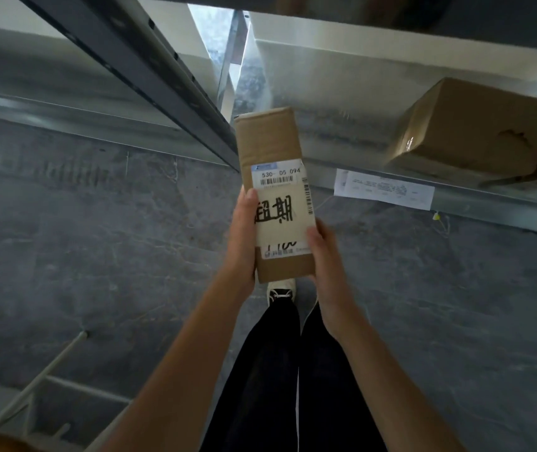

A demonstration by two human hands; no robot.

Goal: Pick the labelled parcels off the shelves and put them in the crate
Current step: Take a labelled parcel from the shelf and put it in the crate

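A person holds a long cardboard parcel lengthwise over a grey floor, the left hand gripping its left edge with the thumb on the white shipping label, the right hand wrapped around its lower right edge. The parcel's far end reaches toward a dark shelf upright. On the metal shelf at right sits a larger cardboard box, well apart. Open floor spreads left of the arms.
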